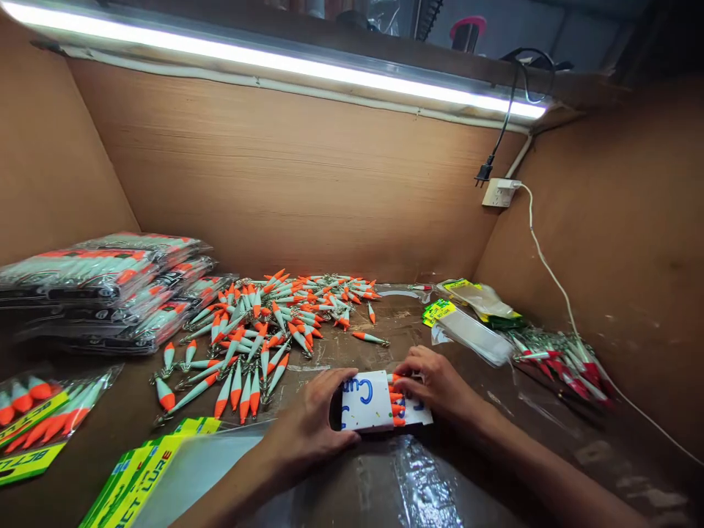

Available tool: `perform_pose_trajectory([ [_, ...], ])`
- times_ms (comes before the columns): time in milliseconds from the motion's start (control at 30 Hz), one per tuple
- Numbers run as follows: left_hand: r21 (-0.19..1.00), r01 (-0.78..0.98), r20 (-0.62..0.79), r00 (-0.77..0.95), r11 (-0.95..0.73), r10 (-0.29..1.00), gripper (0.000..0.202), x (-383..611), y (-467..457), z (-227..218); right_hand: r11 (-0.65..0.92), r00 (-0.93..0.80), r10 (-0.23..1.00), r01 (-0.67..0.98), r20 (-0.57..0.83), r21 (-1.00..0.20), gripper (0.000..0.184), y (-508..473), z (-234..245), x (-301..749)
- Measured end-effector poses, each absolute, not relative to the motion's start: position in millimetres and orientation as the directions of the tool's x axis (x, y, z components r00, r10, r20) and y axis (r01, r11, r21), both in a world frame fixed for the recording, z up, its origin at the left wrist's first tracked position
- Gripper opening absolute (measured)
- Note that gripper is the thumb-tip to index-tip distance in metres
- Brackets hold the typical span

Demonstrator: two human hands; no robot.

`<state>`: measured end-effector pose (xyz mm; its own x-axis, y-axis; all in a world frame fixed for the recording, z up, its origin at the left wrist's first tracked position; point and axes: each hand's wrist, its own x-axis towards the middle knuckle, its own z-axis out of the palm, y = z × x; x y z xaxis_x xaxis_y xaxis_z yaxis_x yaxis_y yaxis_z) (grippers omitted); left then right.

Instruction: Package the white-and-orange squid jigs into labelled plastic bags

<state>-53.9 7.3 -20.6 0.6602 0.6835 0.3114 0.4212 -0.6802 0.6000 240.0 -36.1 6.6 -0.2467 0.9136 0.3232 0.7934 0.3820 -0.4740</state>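
Note:
My left hand [324, 411] grips the left side of a folded white card [366, 402] with blue lettering, thumb below and fingers above. At its right end, orange tips of several fishing lures [396, 400] show between the card's layers. My right hand [432, 381] has its fingers bent over those tips and the card's right end. Whether it pinches a lure or only presses is hidden. Beyond my hands lies a loose heap of orange and pale green fishing lures [264, 330] with small metal hooks at one end.
Bagged lures [93, 293] are stacked at left, near another lure packet [44, 418]. Clear bags with yellow-green headers [148, 469] lie front left, more bags [473, 334] at right. Red-and-white lures [566, 363] sit under a white cable [550, 271]. A black plug [484, 172] hangs above.

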Motion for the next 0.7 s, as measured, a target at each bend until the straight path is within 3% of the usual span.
perform_pose_trajectory([
  [167, 0.533, 0.436, 0.259, 0.731, -0.724, 0.631, 0.084, -52.6, 2.4, -14.3, 0.441, -0.324, 0.897, 0.686, 0.3, -0.579, 0.024, -34.8, -6.8, 232.2],
  [233, 0.474, 0.456, 0.215, 0.77, -0.753, 0.601, 0.077, -52.6, 2.0, -10.4, 0.433, -0.334, 0.901, 0.666, 0.276, -0.607, 0.021, -33.3, -10.3, 236.8],
  [367, 0.394, 0.489, 0.144, 0.804, -0.778, 0.578, 0.063, -54.1, 4.8, -10.9, 0.438, -0.323, 0.896, 0.747, 0.303, -0.5, 0.011, -29.4, -18.0, 242.1],
  [500, 0.352, 0.512, 0.093, 0.814, -0.783, 0.574, 0.069, -56.6, 6.6, -15.6, 0.451, -0.345, 0.883, 0.809, 0.318, -0.377, 0.013, -28.0, -21.0, 238.5],
  [700, 0.235, 0.556, 0.061, 0.81, -0.797, 0.583, 0.077, -56.0, 3.1, -11.8, 0.42, -0.346, 0.901, 0.848, 0.263, -0.322, 0.012, -31.5, -12.3, 234.1],
])
